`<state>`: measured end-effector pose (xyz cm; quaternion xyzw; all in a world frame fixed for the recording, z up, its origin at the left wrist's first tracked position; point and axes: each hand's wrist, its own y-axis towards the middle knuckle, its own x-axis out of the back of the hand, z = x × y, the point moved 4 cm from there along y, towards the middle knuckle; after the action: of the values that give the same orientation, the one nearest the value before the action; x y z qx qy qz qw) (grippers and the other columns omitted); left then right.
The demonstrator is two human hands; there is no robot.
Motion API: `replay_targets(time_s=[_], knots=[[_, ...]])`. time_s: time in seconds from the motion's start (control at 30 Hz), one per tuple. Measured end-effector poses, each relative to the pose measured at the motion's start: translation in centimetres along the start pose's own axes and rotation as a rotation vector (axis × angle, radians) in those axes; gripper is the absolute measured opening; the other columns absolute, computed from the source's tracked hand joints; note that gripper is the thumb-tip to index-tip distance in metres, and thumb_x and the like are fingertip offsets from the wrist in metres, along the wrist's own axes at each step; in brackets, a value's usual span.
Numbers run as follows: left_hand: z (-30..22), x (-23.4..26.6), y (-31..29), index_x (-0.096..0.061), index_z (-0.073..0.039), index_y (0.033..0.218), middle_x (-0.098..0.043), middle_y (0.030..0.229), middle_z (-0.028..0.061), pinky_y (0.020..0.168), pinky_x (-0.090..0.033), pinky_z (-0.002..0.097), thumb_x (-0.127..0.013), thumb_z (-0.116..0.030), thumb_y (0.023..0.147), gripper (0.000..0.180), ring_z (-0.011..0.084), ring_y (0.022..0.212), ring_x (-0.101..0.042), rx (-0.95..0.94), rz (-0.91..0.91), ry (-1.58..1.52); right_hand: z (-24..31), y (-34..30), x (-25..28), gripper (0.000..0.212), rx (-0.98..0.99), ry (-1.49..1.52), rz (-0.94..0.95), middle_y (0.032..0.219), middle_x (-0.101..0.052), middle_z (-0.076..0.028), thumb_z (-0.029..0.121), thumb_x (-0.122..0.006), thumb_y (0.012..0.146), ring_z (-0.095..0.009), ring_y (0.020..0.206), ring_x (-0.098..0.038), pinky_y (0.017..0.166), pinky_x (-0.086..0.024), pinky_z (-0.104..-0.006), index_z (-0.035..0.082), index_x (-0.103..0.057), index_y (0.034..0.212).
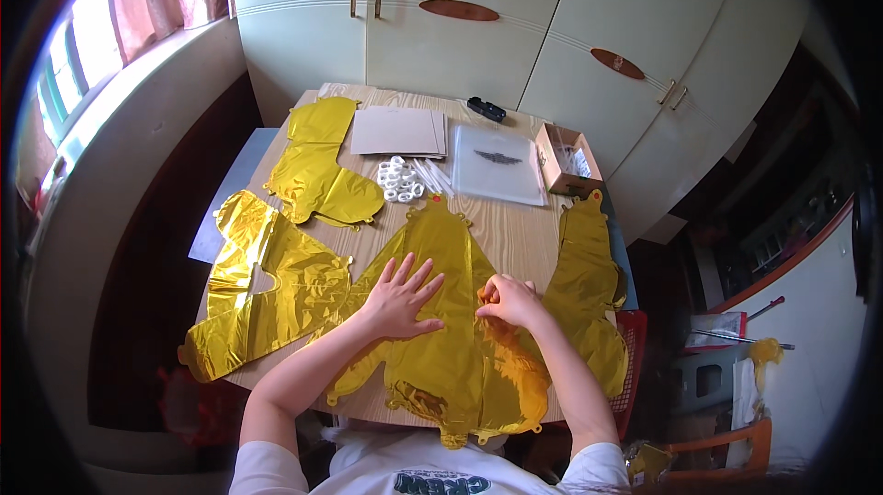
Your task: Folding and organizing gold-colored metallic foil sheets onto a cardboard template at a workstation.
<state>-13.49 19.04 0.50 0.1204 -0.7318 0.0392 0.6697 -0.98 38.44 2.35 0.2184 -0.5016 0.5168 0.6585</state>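
A flat, uninflated gold foil balloon [441, 260] with a pointed outline and small tabs lies in front of me at the table's near side. My left hand [402, 304] rests on it, palm down with the fingers spread. Closed in a pinch, my right hand [510, 300] grips the balloon's right part, where the foil is creased and looks orange. More flat gold foil balloons surround it: a shiny angular one [294, 288] at the left, a boot-like one [317, 164] at the far left, and a long one [579, 283] at the right.
Toward the back of the wooden table [529, 251] lie white ring-shaped pieces [398, 179], white sticks [432, 176], grey-brown card sheets [395, 133], a translucent plastic case [497, 168], an open brown box [561, 164] and a black object [486, 109]. Pale cabinets stand behind; a red basket [629, 357] is at the right.
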Motion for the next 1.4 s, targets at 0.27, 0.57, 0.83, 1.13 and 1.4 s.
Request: replay_targets(time_s=[0.27, 0.57, 0.83, 1.13, 1.4], knots=[[0.2, 0.0, -0.1, -0.026, -0.015, 0.152, -0.024, 0.156, 0.0186, 0.115, -0.011, 0.0592, -0.04, -0.074, 0.085, 0.09, 0.0447, 0.144, -0.015, -0.001, 0.017, -0.011, 0.5, -0.7, 0.4, 0.051, 0.021, -0.087, -0.041, 0.111, -0.056, -0.007, 0.043, -0.082, 0.067, -0.025, 0.111, -0.052, 0.096, -0.037, -0.0422, 0.012, -0.061, 0.102], [0.0, -0.1, 0.0, -0.025, -0.014, 0.152, -0.024, 0.156, 0.0172, 0.115, -0.011, 0.0597, -0.04, -0.073, 0.086, 0.09, 0.0436, 0.144, -0.015, -0.003, 0.009, 0.009, -0.6, -0.5, 0.1, 0.066, 0.098, -0.07, -0.224, 0.12, -0.049, -0.012, 0.045, -0.083, 0.068, -0.032, 0.12, -0.044, 0.101, -0.036, -0.0467, 0.011, -0.056, 0.117], [-0.1, 0.3, 0.2, -0.028, -0.029, 0.152, -0.025, 0.157, 0.0125, 0.114, -0.009, 0.0613, -0.037, -0.072, 0.087, 0.078, 0.0422, 0.145, -0.014, -0.024, 0.046, -0.01, -0.5, 2.0, 0.9, 0.065, -0.028, -0.171, -0.051, 0.122, -0.052, -0.014, 0.047, -0.078, 0.072, -0.032, 0.123, -0.043, 0.105, -0.036, -0.0408, 0.007, -0.061, 0.119], [-0.1, 0.1, 0.0, -0.028, -0.032, 0.151, -0.025, 0.158, 0.0106, 0.115, -0.008, 0.0613, -0.034, -0.068, 0.09, 0.071, 0.0418, 0.145, -0.014, -0.005, 0.045, -0.02, -1.1, -0.3, 1.7, 0.057, -0.088, 0.086, 0.173, 0.113, -0.058, -0.023, 0.043, -0.072, 0.077, -0.033, 0.11, -0.055, 0.095, -0.045, -0.038, -0.001, -0.066, 0.112], [0.0, 0.0, 0.2, -0.027, -0.034, 0.151, -0.024, 0.158, 0.0086, 0.115, -0.007, 0.0619, -0.038, -0.062, 0.091, 0.067, 0.0413, 0.146, -0.013, -0.019, 0.034, -0.01, -0.3, -1.9, -1.5, 0.037, 0.207, 0.358, -0.053, 0.111, -0.061, -0.017, 0.032, -0.065, 0.087, -0.03, 0.096, -0.062, 0.086, -0.049, -0.0378, -0.004, -0.067, 0.096]])
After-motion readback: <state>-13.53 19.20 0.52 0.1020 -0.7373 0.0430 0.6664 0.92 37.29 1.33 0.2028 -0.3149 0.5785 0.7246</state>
